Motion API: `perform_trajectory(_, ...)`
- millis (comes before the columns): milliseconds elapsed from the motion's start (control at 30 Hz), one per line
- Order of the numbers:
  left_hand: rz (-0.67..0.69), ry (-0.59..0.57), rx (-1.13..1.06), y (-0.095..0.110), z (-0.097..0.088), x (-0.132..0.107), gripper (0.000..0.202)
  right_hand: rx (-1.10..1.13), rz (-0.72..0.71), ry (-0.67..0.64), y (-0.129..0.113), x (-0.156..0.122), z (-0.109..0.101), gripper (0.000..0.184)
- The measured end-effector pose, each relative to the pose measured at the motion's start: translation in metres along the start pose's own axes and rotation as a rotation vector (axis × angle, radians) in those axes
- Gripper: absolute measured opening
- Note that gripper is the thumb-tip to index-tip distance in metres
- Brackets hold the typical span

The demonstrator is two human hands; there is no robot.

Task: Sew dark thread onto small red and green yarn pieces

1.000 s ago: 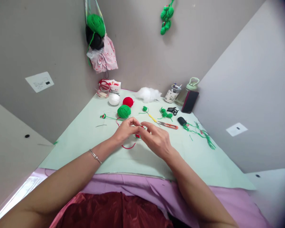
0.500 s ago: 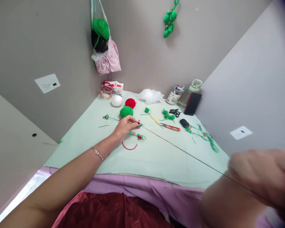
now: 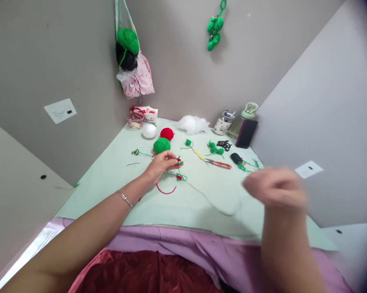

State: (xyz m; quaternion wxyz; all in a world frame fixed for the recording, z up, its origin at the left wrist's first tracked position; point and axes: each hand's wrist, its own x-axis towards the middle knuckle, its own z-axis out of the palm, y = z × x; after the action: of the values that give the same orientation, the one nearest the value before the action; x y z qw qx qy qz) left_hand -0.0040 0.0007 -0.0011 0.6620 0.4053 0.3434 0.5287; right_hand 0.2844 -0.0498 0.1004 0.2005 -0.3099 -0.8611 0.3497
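Note:
My left hand (image 3: 162,165) pinches a small red and green crocheted piece (image 3: 179,161) above the table. A thin dark thread (image 3: 212,205) runs from near that piece in a slack, blurred loop toward the right. My right hand (image 3: 276,187) is raised over the table's right side, its fingers curled closed and smeared by motion; whatever they hold is hidden. Just below my left hand lies another red and green crocheted piece (image 3: 180,177), with a red yarn strand (image 3: 166,193) near it. A green yarn ball (image 3: 161,145) sits right behind my left hand.
Red (image 3: 167,134) and white yarn balls (image 3: 149,130) stand farther back, near white stuffing (image 3: 192,124). A yellow-handled crochet hook (image 3: 198,154), orange thread snips (image 3: 218,164) and small green balls (image 3: 216,148) lie right of centre. A phone (image 3: 247,133) leans on a bottle (image 3: 250,110).
My right hand has swung from the lower right edge inward and up to the left. The thread, taut before, now hangs slack. My left hand has stayed in place.

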Motion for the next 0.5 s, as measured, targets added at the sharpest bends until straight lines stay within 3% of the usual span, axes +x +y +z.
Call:
perform_trajectory(67, -0.004, -0.012, 0.005, 0.001, 0.001, -0.001, 0.027, -0.165, 0.158, -0.118, 0.011, 0.014, -0.001, 0.043)
perform_trajectory(100, -0.003, -0.016, 0.012, 0.002, 0.001, -0.001, 0.026, -0.299, 0.253, -0.098, 0.020, 0.022, -0.001, 0.038)
perform_trajectory(200, 0.001, -0.031, 0.036, 0.003, 0.002, -0.002, 0.025, -0.717, 0.474, 0.105, 0.050, 0.042, 0.000, 0.033)
perform_trajectory(267, 0.004, -0.042, 0.046, 0.003, 0.002, -0.003, 0.025, -0.812, 0.502, 0.204, 0.062, 0.050, 0.004, 0.030)
perform_trajectory(333, 0.016, -0.040, 0.062, 0.002, 0.003, -0.004, 0.026, -0.666, 0.432, 0.247, 0.061, 0.057, 0.012, 0.026)
perform_trajectory(500, 0.121, -0.001, 0.167, 0.002, 0.006, -0.007, 0.022, 0.132, 0.277, 0.203, 0.027, 0.078, 0.057, 0.033)
